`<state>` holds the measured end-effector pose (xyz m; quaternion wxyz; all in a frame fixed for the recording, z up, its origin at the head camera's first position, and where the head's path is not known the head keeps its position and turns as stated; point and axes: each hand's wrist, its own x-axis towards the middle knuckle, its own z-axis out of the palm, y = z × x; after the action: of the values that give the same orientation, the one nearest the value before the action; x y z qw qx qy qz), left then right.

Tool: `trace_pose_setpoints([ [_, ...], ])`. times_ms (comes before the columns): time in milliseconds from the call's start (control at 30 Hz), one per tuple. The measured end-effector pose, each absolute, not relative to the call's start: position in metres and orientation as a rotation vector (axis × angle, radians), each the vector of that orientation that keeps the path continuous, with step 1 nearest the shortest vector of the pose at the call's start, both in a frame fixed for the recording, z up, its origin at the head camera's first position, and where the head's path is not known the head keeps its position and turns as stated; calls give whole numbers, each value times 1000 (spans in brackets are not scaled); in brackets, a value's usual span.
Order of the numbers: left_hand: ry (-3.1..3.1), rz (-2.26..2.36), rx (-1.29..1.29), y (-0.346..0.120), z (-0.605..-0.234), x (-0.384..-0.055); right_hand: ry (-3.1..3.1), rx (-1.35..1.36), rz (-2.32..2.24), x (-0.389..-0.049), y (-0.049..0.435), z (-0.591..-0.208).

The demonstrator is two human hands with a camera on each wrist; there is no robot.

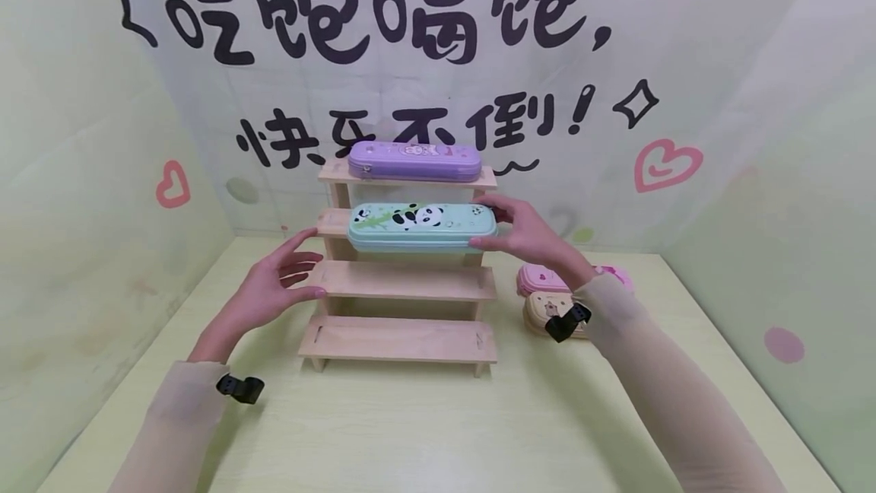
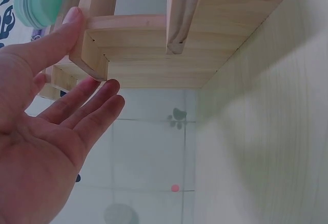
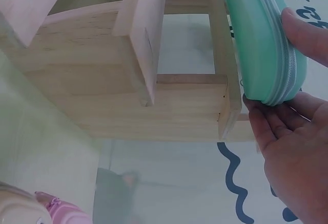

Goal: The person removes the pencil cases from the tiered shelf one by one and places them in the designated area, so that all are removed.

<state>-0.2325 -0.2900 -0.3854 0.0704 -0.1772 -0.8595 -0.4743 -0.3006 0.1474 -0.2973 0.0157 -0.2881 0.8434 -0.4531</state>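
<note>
From my end, R grip [image 1: 516, 230] is pinching the RH end of the mint zip case [image 1: 424, 227], panda side up, thumb in front & fingers behind; case runs left from it, level w/ the 2nd tier from top of the wooden stand [image 1: 404, 339]. Can't tell if it's resting on the tier. L grip [image 1: 270, 287] is open, fingers spread, nothing held; thumb approx. touching the stand's LH edge at the 3rd tier. Purple zip case [image 1: 414, 162] sits on top tier, above & left of R grip. Below R grip, partly hidden by the R forearm, I've a tan case [image 1: 547, 303] and a pink case [image 1: 537, 278] just behind it, both on the desk [image 1: 411, 424].
</note>
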Motion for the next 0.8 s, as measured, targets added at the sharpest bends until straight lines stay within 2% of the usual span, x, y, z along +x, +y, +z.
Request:
trace_pose_setpoints([
  [800, -2586, -1420, -551, -292, -385, -233, 2654, -923, -1377, -258, 219, -315],
])
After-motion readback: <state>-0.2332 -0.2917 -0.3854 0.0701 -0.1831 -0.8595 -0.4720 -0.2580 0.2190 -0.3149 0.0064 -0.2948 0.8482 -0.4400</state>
